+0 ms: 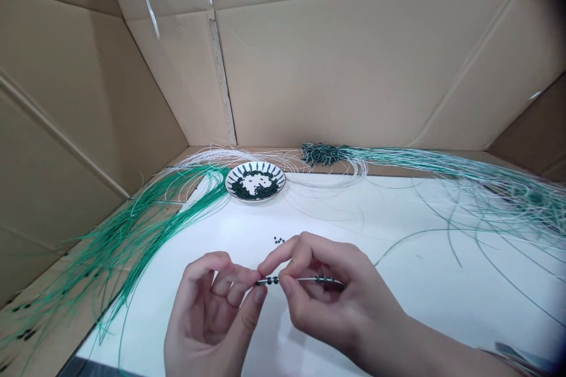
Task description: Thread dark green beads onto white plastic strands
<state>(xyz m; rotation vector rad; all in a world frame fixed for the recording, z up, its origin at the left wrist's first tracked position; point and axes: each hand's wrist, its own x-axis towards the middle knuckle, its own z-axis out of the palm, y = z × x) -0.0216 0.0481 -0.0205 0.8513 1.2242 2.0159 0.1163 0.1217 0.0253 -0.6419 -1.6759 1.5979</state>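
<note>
A thin white wire [305, 279] strung with small dark beads [273, 280] stretches between my two hands. My left hand [216, 309] is closed in a pinch on the wire's left end, thumb below and forefinger above. Just right of those beads, my right hand [336, 294] pinches the same wire between thumb and forefinger. More dark green pieces [325, 279] sit on the wire beneath my right palm, partly shaded by the fingers. Beyond the hands, several loose dark beads [278, 240] lie on the white board [212, 241].
A white plate with a striped rim [280, 172] holds many dark beads. Green strands [132, 247] spread at left, with white strands [212, 155] behind. At the back, a bundle of beaded wires [322, 154] trails right. Cardboard walls [354, 65] enclose the board.
</note>
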